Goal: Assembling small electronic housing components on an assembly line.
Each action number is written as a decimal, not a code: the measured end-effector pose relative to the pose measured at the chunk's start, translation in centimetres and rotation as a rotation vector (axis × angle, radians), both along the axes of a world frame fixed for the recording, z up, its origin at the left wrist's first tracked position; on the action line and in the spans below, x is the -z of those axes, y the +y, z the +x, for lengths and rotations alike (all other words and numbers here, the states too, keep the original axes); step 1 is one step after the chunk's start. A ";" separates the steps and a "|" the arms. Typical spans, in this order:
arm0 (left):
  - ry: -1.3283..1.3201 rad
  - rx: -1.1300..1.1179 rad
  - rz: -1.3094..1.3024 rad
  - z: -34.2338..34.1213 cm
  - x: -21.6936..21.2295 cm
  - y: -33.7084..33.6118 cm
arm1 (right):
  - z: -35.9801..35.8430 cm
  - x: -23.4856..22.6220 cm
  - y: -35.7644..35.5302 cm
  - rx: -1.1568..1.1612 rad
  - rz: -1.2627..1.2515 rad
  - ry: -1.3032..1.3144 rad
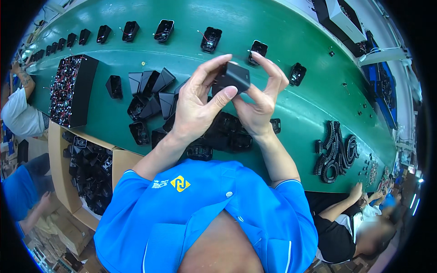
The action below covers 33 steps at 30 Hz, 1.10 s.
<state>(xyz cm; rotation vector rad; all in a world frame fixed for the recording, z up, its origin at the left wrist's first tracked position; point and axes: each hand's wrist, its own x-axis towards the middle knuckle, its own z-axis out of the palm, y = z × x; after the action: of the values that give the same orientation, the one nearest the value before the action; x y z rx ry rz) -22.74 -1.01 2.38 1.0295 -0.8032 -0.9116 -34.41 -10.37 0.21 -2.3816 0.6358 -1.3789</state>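
Above the near part of the bench, my left hand [198, 98] grips a black plastic housing [237, 77], thumb on its near face and fingers around its left side. My right hand [261, 98] is at the housing's right lower side, with a bent finger and the thumb against it. Its upper fingers reach past the housing toward a black open shell [258, 49] with parts inside. Below my hands lies a pile of black housings [223, 132], partly hidden by my wrists. More dark housings [152, 88] are heaped to the left.
A curved row of open black shells [165, 31] with wires runs along the green bench [191, 61]. At left stand a black box [84, 91] of wired parts and a carton [63, 182] of black pieces. Black linked strips [334, 154] lie right. Other people work on both sides.
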 end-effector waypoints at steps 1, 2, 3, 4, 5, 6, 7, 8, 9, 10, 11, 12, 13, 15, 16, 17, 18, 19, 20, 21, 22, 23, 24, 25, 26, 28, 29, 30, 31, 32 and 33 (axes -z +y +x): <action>0.054 0.051 -0.009 0.4 0.0 0.0 | 0.0 0.3 -0.2 -0.012 0.025 -0.068; 0.108 0.102 -0.019 0.7 0.1 0.0 | 0.0 0.7 -0.3 -0.024 0.050 -0.135; 0.162 0.154 -0.030 0.9 0.1 0.0 | 0.0 0.9 -0.4 -0.035 0.074 -0.203; 0.161 0.152 -0.032 0.9 0.1 0.0 | 0.1 1.1 -0.4 -0.037 0.072 -0.203; 0.129 0.137 -0.032 0.8 0.1 -0.1 | 0.3 1.3 -0.4 -0.045 0.106 -0.226; 0.098 0.122 -0.031 0.7 0.1 -0.1 | 0.4 1.4 -0.3 -0.052 0.139 -0.248; 0.067 0.108 -0.030 0.6 0.1 -0.1 | 0.5 1.5 -0.2 -0.060 0.173 -0.270; 0.036 0.092 -0.030 0.5 0.2 0.0 | 0.6 1.5 -0.2 -0.068 0.206 -0.291; 0.033 0.090 -0.034 0.5 0.1 -0.1 | 0.6 1.4 -0.3 -0.071 0.203 -0.294; 0.090 0.072 -0.031 0.4 0.2 -0.1 | 0.5 1.3 -0.4 -0.083 0.161 -0.229; 0.148 0.053 -0.028 0.4 0.2 0.0 | 0.3 1.2 -0.5 -0.097 0.119 -0.164; 0.205 0.034 -0.026 0.3 0.2 0.1 | 0.2 1.0 -0.5 -0.111 0.077 -0.100; 0.262 0.013 -0.025 0.3 0.3 0.2 | 0.1 0.9 -0.4 -0.126 0.034 -0.035; 0.298 0.004 0.000 0.5 0.8 0.4 | 0.5 -0.1 0.5 -0.133 0.103 0.054; 0.341 0.010 0.027 0.6 1.1 0.2 | 0.6 0.0 0.6 -0.108 0.093 0.050; 0.383 0.019 0.055 0.7 1.3 0.0 | 0.7 0.5 0.7 -0.090 0.093 0.018; 0.426 0.033 0.083 0.7 1.2 -0.1 | 0.8 0.8 0.8 -0.070 0.090 -0.013; 0.400 0.018 0.096 0.5 1.2 -0.2 | 0.6 1.1 0.4 -0.077 0.060 0.003; 0.378 0.017 0.106 0.3 1.3 -0.3 | 0.1 1.2 -0.4 -0.070 0.026 0.028; 0.228 -0.024 0.119 0.4 1.0 -0.3 | -0.3 1.0 -0.9 -0.004 0.012 0.042; 0.142 -0.059 0.091 0.5 0.6 -0.4 | -0.7 0.6 -1.6 0.011 -0.047 0.088; 0.053 -0.095 0.061 1.0 0.2 -0.4 | -1.8 0.2 -2.5 0.025 -0.099 0.131; -0.175 -0.151 0.083 2.7 0.6 0.0 | -3.8 0.2 -4.1 0.106 -0.113 0.185; -0.270 -0.259 0.090 4.3 0.3 0.5 | -5.7 -0.1 -6.1 0.168 -0.124 0.231; -0.419 -0.403 0.173 6.2 0.1 1.5 | -7.9 -0.6 -8.0 0.244 -0.140 0.296; -0.568 -0.664 0.263 10.5 1.3 3.3 | -14.1 -0.3 -12.0 0.419 -0.125 0.507; -0.618 -0.734 0.340 13.4 2.5 4.8 | -17.4 -0.5 -13.3 0.471 -0.080 0.644; -0.669 -0.815 0.421 15.6 4.0 6.1 | -20.1 -0.3 -14.4 0.512 -0.034 0.777; -0.666 -0.812 0.416 16.4 5.2 6.5 | -22.1 0.2 -15.4 0.519 -0.037 0.778; -0.682 -0.816 0.440 17.4 6.4 7.6 | -23.8 0.7 -16.3 0.516 0.016 0.859; -0.700 -0.821 0.465 18.8 7.8 8.5 | -24.7 1.1 -16.9 0.512 0.071 0.938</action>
<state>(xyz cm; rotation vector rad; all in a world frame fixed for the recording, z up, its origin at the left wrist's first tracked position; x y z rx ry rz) -3.94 7.46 -5.38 1.9488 -0.6289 0.0087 -59.07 -27.24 -0.92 -2.8355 1.5643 -0.2384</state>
